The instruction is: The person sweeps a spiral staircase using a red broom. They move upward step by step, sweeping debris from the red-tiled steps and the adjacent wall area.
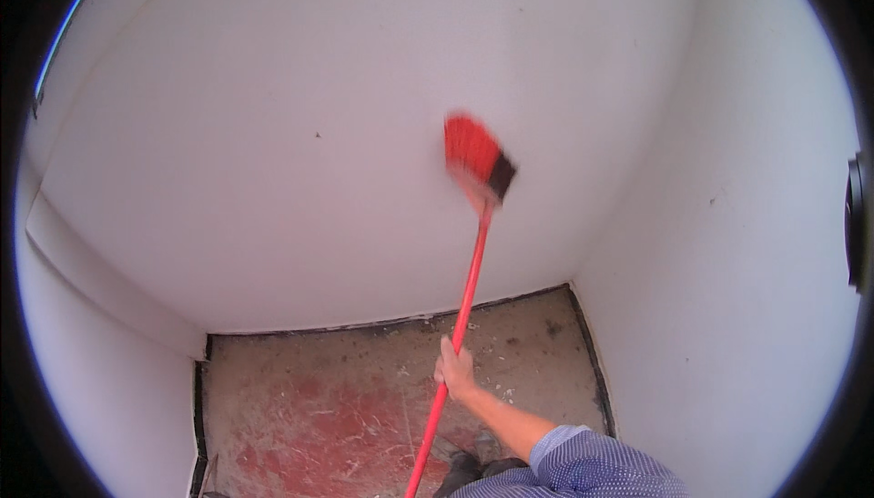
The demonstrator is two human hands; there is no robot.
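Note:
My right hand (454, 368) is closed around the red handle of a broom (471, 279). The handle slants up from the bottom edge of the view to the broom head (478, 153), which has red bristles with a black end. The head is raised, with its bristles at or close to the white wall (307, 225); whether they touch it is blurred. My left hand is out of view, and the handle's lower end runs out of the picture.
A second white wall (696, 293) stands at the right, meeting the first in a corner. Dark strips edge the worn concrete floor (532, 361), which has red patches and scattered pale flakes. My shoes (464, 464) are at the bottom. A dark round object (855, 221) shows at the right rim.

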